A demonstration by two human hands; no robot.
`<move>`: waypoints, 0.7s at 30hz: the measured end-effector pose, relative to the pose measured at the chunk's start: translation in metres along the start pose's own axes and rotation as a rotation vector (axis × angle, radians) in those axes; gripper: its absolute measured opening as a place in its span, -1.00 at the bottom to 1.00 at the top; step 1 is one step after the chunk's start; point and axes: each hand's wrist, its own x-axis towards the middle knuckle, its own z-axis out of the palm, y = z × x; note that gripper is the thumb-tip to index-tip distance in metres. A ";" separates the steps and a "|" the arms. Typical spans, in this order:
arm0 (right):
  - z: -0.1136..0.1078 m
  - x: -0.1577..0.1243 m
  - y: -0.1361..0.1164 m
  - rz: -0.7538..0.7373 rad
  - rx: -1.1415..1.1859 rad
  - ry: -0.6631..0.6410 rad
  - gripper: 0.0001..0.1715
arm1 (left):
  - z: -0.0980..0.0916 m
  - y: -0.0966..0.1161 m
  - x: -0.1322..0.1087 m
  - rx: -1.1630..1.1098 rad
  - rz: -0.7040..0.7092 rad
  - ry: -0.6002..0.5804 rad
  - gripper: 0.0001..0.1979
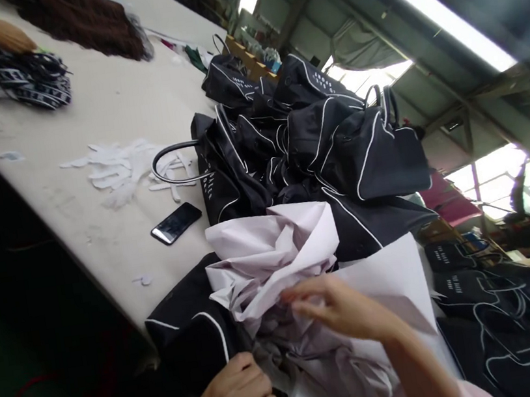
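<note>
A black bag with white piping (183, 315) lies at the near edge of the table, its opening toward me. My left hand (241, 396) has its fingers curled over the bag's edge. Crumpled white paper (272, 250) bulges up in and above the opening. Against this paper rests my right hand (332, 307), slightly blurred, with the fingers partly spread. A flatter white sheet (394, 272) lies under and beyond my right forearm.
Black bags (306, 140) are heaped behind the paper, and more (498, 310) lie at the right. A phone (176, 223) and white scraps (117, 166) are on the pale table (63, 135). Another person's hand (10, 37) touches patterned fabric (16, 76) at upper left.
</note>
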 end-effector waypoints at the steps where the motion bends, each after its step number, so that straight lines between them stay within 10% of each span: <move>1: -0.024 -0.003 0.008 0.023 -0.008 0.193 -0.68 | 0.000 0.000 -0.002 -0.009 0.000 0.002 -0.62; 4: -0.078 0.012 0.042 0.100 -0.186 0.616 -0.26 | 0.007 0.000 -0.006 -0.008 0.019 0.042 -0.61; 7: -0.071 0.052 0.073 0.088 -0.018 0.240 0.18 | 0.012 0.000 -0.008 0.021 0.022 0.117 -0.61; 13: 0.028 0.055 0.046 -0.250 -0.136 -0.197 -0.16 | -0.009 0.000 0.001 0.100 -0.036 0.197 -0.67; 21: 0.069 -0.037 0.042 -0.195 0.107 -0.528 -0.61 | -0.010 0.004 -0.015 0.020 -0.044 0.212 -0.67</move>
